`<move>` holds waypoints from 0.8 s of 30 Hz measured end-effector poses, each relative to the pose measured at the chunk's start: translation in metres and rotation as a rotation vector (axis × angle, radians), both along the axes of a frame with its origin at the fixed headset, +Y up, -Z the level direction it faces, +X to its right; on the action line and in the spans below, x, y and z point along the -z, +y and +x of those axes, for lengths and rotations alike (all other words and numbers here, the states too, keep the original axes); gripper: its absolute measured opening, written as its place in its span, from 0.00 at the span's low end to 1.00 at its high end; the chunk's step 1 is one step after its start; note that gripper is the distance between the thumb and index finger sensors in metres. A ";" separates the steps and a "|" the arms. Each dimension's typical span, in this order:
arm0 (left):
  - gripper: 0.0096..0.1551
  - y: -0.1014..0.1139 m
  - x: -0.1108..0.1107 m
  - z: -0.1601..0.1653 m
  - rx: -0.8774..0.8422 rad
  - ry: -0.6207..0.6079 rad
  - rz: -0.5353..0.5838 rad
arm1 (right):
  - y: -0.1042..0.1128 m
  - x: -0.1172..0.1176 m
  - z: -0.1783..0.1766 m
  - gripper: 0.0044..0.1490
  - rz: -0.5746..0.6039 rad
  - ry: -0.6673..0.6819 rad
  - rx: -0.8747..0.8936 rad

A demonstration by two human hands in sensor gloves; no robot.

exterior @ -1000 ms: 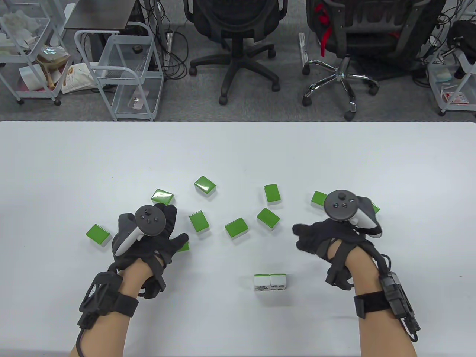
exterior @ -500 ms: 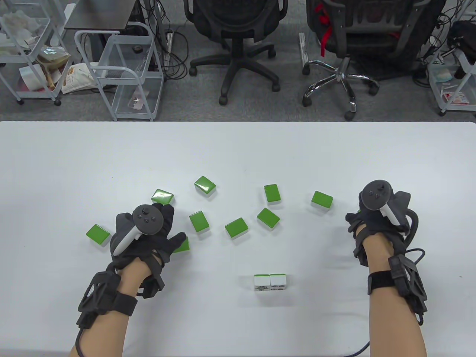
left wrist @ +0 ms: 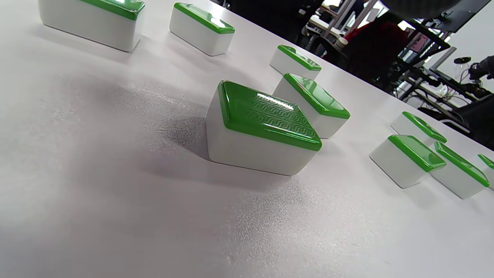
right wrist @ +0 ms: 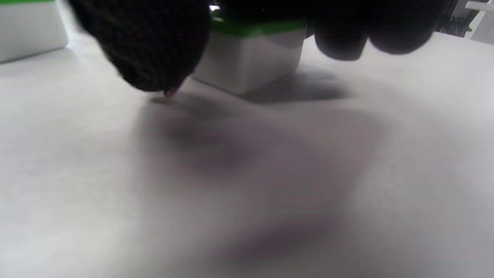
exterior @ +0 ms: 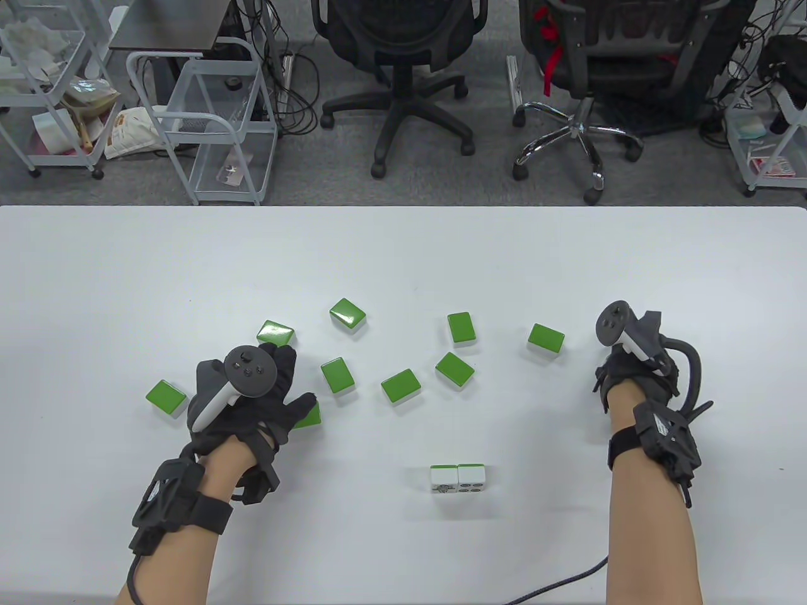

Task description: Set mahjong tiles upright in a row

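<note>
Moved since half a second ago: my black-gloved right hand (exterior: 632, 372), now tipped steeply, fingers (right wrist: 154, 50) curled down over a green-backed white mahjong tile (right wrist: 251, 58) lying flat; whether they grip it, I cannot tell. Unmoved: my black-gloved left hand (exterior: 249, 403), fingers spread flat, thumb beside another flat green-backed tile (exterior: 309, 416). Row so far: two upright white-faced tiles (exterior: 458, 479), touching, at the white table's (exterior: 403, 252) near centre. Loose flat tiles (exterior: 400, 386) lie scattered between my hands.

Bare table (exterior: 630, 535) right of upright pair (exterior: 458, 479).
</note>
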State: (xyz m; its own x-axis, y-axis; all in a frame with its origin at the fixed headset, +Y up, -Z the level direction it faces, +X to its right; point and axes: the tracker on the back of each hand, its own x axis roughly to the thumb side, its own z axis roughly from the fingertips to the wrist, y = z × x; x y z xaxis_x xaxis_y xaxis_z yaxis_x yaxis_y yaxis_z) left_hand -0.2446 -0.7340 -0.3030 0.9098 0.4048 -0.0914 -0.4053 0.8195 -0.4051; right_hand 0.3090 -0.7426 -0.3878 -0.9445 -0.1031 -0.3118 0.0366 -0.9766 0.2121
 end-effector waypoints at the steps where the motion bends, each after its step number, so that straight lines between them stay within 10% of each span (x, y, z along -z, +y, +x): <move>1: 0.54 0.000 0.000 -0.001 0.001 0.001 -0.002 | 0.001 0.000 -0.001 0.46 0.029 0.024 -0.023; 13: 0.54 -0.002 0.000 -0.001 0.009 -0.002 -0.008 | 0.037 -0.042 -0.048 0.47 -0.277 0.242 0.519; 24: 0.54 0.001 -0.002 0.004 0.008 -0.017 0.001 | 0.006 -0.095 -0.139 0.48 -0.744 0.585 0.724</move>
State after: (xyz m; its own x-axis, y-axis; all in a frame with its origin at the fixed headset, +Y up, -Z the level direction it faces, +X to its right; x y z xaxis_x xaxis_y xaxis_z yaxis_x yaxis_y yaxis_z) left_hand -0.2408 -0.7333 -0.3006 0.9145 0.3976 -0.0752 -0.3917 0.8232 -0.4110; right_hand 0.1700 -0.7367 -0.2931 -0.8365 0.5395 0.0957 -0.1931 -0.4537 0.8700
